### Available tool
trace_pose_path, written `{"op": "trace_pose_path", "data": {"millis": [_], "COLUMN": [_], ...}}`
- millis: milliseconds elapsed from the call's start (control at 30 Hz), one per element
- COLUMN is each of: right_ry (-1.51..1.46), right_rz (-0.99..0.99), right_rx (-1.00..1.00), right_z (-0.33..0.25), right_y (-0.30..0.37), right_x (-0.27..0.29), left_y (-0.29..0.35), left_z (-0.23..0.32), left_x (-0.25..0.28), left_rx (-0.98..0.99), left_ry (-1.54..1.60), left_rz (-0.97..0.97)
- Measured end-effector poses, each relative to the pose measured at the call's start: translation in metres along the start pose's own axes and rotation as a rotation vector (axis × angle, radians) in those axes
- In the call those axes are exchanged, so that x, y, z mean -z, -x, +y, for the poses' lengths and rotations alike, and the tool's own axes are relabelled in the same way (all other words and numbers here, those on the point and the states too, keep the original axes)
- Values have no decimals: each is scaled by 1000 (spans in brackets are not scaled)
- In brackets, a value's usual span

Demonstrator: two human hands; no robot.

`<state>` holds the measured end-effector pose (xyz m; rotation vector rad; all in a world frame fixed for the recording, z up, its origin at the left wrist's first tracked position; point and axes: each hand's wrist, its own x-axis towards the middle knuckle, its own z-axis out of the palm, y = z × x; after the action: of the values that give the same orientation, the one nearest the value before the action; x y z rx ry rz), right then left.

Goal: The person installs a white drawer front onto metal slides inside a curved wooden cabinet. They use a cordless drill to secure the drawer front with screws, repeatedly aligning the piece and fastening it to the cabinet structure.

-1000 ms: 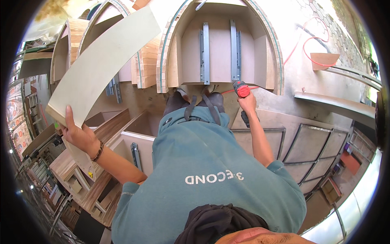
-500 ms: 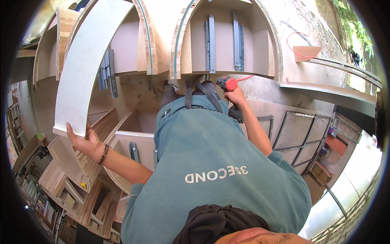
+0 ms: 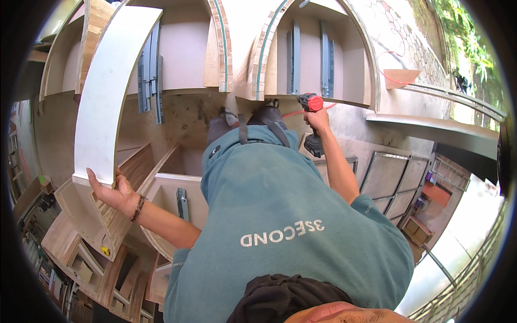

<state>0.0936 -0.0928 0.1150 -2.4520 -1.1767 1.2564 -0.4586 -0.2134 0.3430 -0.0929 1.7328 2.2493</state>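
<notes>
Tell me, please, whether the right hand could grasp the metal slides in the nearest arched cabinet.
Probably not: the right hand is full, gripping the drill, though the open front of the arched cabinet leaves the metal slides exposed.

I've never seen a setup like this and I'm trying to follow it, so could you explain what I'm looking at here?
Sure. There's no machine here, just a person's two bare hands. The view comes from a wide fisheye camera worn on the person's head, looking down, so straight edges bend toward the rim. The picture's left is the person's left.

The left hand holds the near end of a long pale panel. The right hand grips a red and black power drill. In front is an arched wooden cabinet with metal rails inside. Open wooden boxes sit at the person's left, above the stained floor.
</notes>
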Motion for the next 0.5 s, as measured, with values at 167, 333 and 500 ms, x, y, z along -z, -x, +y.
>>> {"op": "trace_pose_path", "data": {"millis": [167,333,500], "right_ry": [42,65,-27], "right_rz": [80,72,75], "right_rx": [42,94,48], "right_z": [0,10,-1], "right_y": [-17,-22,-3], "right_x": [-7,-12,-8], "left_y": [-14,-22,-15], "left_z": [0,-5,-27], "left_x": [13,35,38], "left_rx": [39,86,136], "left_ry": [24,-11,45], "left_rz": [-4,-10,-13]}}
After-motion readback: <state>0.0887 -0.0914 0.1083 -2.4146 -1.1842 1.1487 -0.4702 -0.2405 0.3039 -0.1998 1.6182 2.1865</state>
